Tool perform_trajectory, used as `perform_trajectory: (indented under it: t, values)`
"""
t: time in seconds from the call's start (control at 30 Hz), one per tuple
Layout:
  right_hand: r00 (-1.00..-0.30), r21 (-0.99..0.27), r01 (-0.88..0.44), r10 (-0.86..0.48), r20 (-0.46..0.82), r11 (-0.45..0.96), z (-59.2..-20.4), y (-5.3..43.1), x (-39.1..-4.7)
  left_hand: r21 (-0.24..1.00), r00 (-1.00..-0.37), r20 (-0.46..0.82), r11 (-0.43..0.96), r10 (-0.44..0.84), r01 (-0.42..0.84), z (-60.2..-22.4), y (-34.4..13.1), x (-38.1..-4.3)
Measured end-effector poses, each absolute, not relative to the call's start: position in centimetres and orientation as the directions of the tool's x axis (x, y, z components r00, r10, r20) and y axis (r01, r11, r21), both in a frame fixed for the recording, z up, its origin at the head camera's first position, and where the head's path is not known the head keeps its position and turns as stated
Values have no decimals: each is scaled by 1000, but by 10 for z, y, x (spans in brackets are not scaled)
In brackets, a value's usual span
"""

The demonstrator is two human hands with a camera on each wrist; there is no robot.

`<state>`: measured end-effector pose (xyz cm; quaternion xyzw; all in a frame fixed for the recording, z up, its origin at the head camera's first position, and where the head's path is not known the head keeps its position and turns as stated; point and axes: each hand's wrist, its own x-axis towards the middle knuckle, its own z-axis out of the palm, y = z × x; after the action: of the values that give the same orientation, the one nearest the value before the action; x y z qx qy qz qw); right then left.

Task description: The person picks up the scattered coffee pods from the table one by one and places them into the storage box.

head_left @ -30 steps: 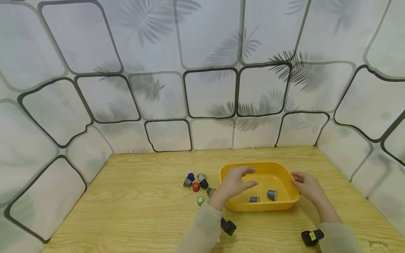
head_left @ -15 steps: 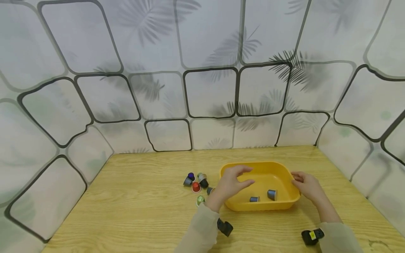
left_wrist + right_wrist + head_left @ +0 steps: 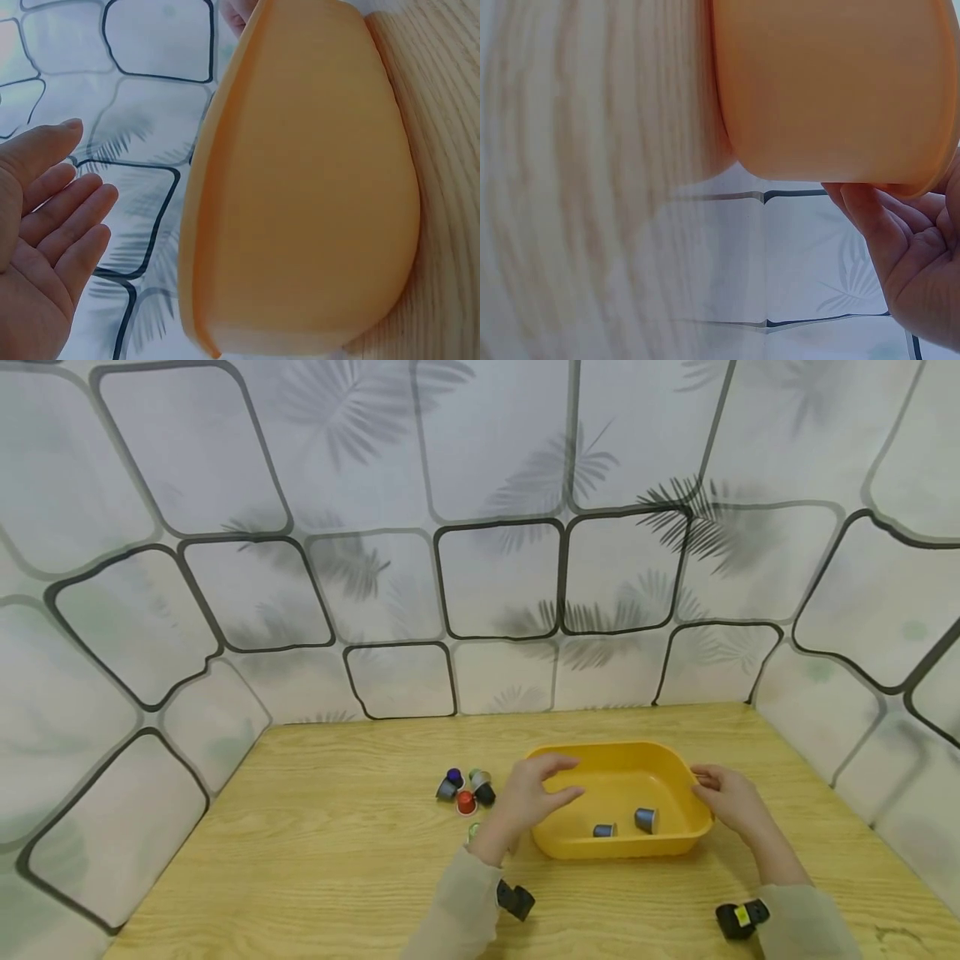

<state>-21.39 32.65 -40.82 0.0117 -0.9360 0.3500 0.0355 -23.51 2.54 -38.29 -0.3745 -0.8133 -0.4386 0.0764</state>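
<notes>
A yellow plastic bin [image 3: 637, 786] sits on the wooden table, with two blue coffee capsules [image 3: 646, 820] lying in it. My right hand [image 3: 731, 798] grips the bin's right rim; in the right wrist view its fingers [image 3: 870, 210] reach under the rim's overhang. Over the bin's left edge is my left hand [image 3: 527, 795], thumb and fingers spread apart with nothing between them. The left wrist view shows that palm [image 3: 34, 300] bare, apart from the bin's outer wall [image 3: 307, 195].
Left of the bin several loose capsules lie in a cluster, among them a red capsule [image 3: 467, 802], a purple capsule [image 3: 453, 774] and a black capsule [image 3: 485, 794]. A green capsule [image 3: 473, 832] is partly hidden by my left wrist. Patterned cloth [image 3: 495, 581] walls the table's back and sides.
My left hand has drifted left from above the bin toward its left edge, now covering more of the capsules beside it. My right hand stays at the right rim.
</notes>
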Motion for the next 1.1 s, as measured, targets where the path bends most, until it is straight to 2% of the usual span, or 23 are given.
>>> perform_trajectory:
  t: [0.63, 0.97, 1.1]
  values:
    - [-995, -646, -70, -9, 97, 760, -409, 326, -216, 616, -755, 391, 460, 526, 640, -395, -30, -238]
    - [-994, -639, -80, -11, 111, 765, -410, 326, -214, 538, -716, 446, 479, 537, 694, -400, -58, -237]
    - [-994, -636, -75, -7, 108, 768, -409, 328, -214, 552, -720, 433, 472, 542, 687, -399, -67, -237]
